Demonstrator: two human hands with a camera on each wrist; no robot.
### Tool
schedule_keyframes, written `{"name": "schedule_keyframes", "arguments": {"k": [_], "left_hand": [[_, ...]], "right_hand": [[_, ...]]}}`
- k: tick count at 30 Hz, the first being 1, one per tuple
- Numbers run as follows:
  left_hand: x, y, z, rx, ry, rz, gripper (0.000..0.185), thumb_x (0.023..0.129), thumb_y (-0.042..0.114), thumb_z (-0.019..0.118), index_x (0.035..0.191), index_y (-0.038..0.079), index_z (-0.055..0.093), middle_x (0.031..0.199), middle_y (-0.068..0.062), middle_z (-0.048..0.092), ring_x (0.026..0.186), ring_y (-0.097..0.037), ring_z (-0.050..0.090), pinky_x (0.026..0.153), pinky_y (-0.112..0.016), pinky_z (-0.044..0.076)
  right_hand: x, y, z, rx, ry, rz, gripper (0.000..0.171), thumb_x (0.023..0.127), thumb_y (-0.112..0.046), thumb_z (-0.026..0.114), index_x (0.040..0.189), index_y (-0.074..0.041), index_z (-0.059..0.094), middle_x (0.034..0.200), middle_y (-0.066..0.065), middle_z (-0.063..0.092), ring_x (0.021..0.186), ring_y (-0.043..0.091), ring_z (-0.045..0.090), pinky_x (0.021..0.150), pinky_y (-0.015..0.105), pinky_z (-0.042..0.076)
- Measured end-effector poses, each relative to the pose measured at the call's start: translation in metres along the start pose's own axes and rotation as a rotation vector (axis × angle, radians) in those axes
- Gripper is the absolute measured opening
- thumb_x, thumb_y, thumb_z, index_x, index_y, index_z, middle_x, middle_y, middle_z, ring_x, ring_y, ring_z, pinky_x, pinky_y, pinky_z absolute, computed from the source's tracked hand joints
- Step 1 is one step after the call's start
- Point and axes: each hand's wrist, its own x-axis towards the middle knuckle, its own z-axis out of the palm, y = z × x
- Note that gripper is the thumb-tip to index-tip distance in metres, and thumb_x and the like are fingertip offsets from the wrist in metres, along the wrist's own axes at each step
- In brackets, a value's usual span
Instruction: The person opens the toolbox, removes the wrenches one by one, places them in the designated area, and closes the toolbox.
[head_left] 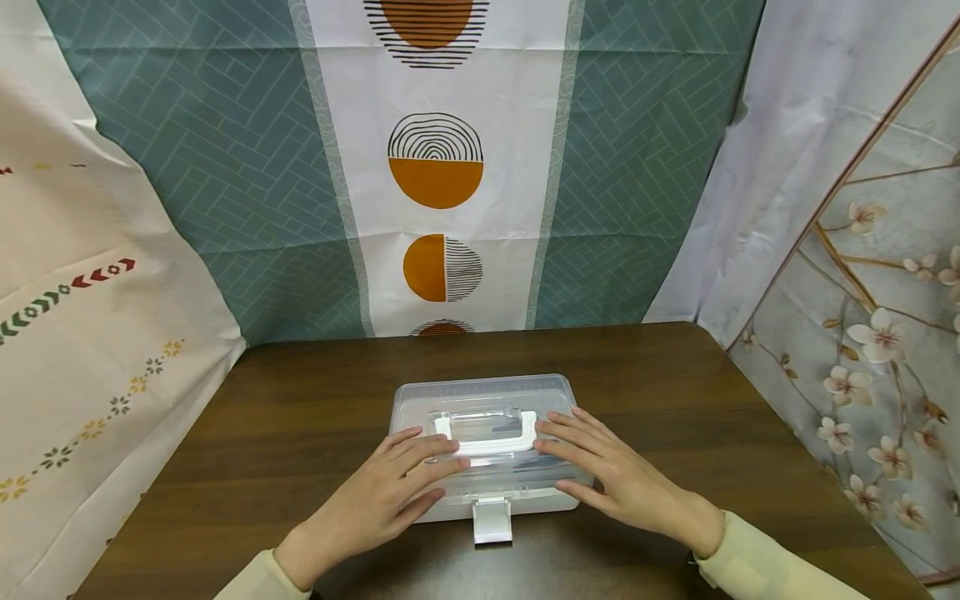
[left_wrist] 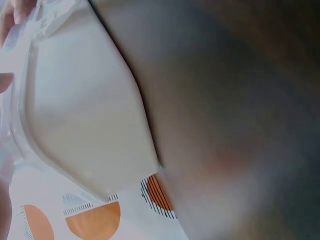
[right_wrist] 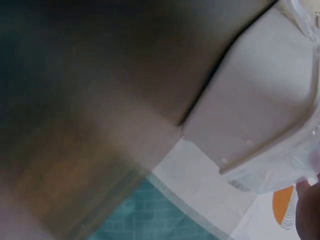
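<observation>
We're seeing a plastic box (head_left: 498, 479) sitting mid-table, at the near half, w/ its long side facing us. Its clear lid (head_left: 483, 387) is lying over the white base, & a white handle (head_left: 495, 447) is lying folded down on top. A white latch (head_left: 492, 522) is sticking out from the ctr. of the near side.

Our left hand (head_left: 390, 492) is lying over the box's left part, fingers spread & mostly straight, tips reaching toward the handle's left end; it's gripping nothing. Our right hand (head_left: 611, 467) is lying over the right part, fingers likewise spread & nearly straight, tips by the handle's right end, holding nothing. We can't tell exactly which fingertips are touching. Both wrist views are showing the base's pale side wall (left_wrist: 90, 100), w/ just bits of fingers at the edge.

We're wearing pale sleeves (head_left: 765, 562). The brown table (head_left: 315, 417) is running back to a green-&-white curtain (head_left: 435, 167) hanging at the far side; a cream cloth (head_left: 97, 250) is hanging left, & a flowered cloth (head_left: 870, 358) right.
</observation>
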Motion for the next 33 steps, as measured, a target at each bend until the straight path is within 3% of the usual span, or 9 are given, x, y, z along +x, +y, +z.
{"name": "schedule_keyframes", "arguments": {"k": [9, 19, 33], "left_hand": [[0.0, -0.003, -0.004, -0.083, -0.017, 0.013, 0.042, 0.109, 0.024, 0.056, 0.151, 0.018, 0.057, 0.148, -0.001, 0.059, 0.137, -0.019, 0.055, 0.123, -0.04, 0.03], [0.001, -0.001, -0.006, -0.142, 0.046, 0.025, 0.039, 0.112, 0.025, 0.048, 0.147, 0.013, 0.06, 0.146, -0.006, 0.061, 0.133, -0.023, 0.058, 0.123, -0.039, 0.029], [0.014, -0.005, -0.017, -0.077, 0.1, 0.009, 0.038, 0.112, 0.027, 0.049, 0.141, 0.01, 0.065, 0.141, -0.006, 0.065, 0.128, -0.026, 0.062, 0.12, -0.04, 0.035]], "right_hand": [[0.001, 0.001, 0.003, 0.009, 0.066, -0.036, 0.042, 0.109, -0.027, 0.056, 0.141, 0.001, 0.061, 0.148, 0.016, 0.057, 0.141, 0.035, 0.049, 0.125, 0.046, 0.024], [0.005, 0.0, 0.002, -0.001, 0.071, -0.041, 0.041, 0.11, -0.025, 0.052, 0.14, 0.001, 0.062, 0.147, 0.015, 0.058, 0.139, 0.035, 0.051, 0.125, 0.046, 0.025], [0.017, 0.003, -0.004, 0.013, 0.093, -0.006, 0.042, 0.113, -0.026, 0.045, 0.141, 0.001, 0.061, 0.145, 0.016, 0.06, 0.136, 0.035, 0.053, 0.124, 0.046, 0.027]]}}
